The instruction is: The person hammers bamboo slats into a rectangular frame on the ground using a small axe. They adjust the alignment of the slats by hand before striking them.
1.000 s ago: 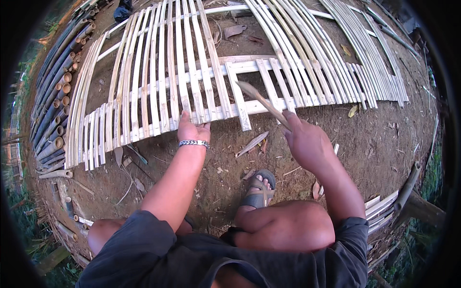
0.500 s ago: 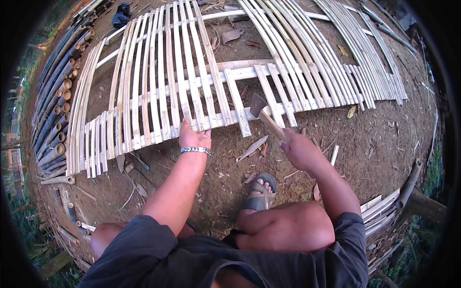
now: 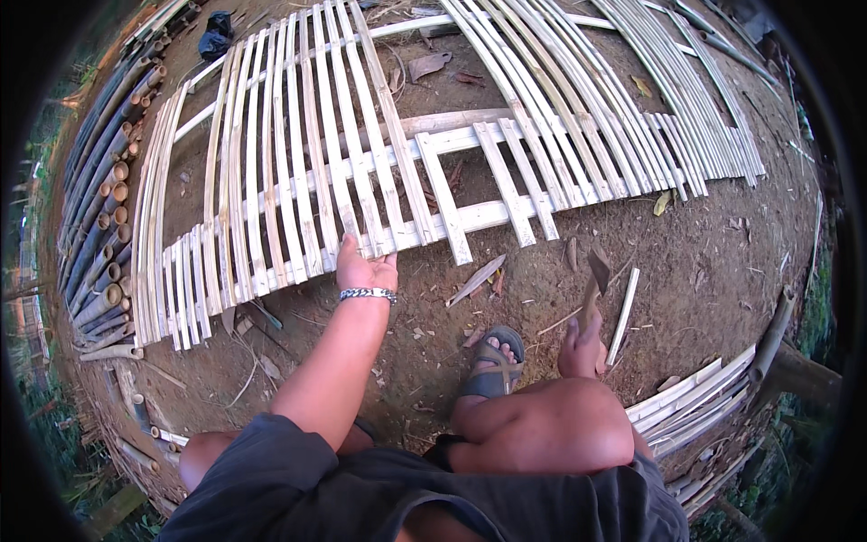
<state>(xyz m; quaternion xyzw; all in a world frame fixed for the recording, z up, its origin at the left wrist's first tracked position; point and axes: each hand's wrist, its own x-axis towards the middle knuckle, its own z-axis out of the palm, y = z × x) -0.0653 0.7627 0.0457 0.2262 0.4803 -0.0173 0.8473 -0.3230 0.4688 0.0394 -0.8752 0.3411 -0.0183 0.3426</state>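
Note:
A long bamboo slat panel (image 3: 312, 181) lies across the ground in front of me, its pale strips crossing lengthwise rails. My left hand (image 3: 366, 271), with a chain bracelet at the wrist, grips the near edge. Its thumb lies over the end of a slat and the fingers curl under the rail. Low beside my right knee, my right hand (image 3: 582, 348) is closed round the wooden handle of a hatchet (image 3: 591, 305). The hatchet's dark metal head points up and away, apart from the panel.
Cut bamboo poles (image 3: 99, 262) are stacked along the left. Split strips (image 3: 700, 406) lie in a bundle at lower right, near a thick pole (image 3: 772, 334). One loose strip (image 3: 624, 316) rests by my right hand. A black plastic bag (image 3: 216, 36) sits at far left.
My right hand has drawn the hatchet back and down, away from the panel toward my right knee. The left hand keeps its grip while the panel's near left edge has shifted slightly nearer.

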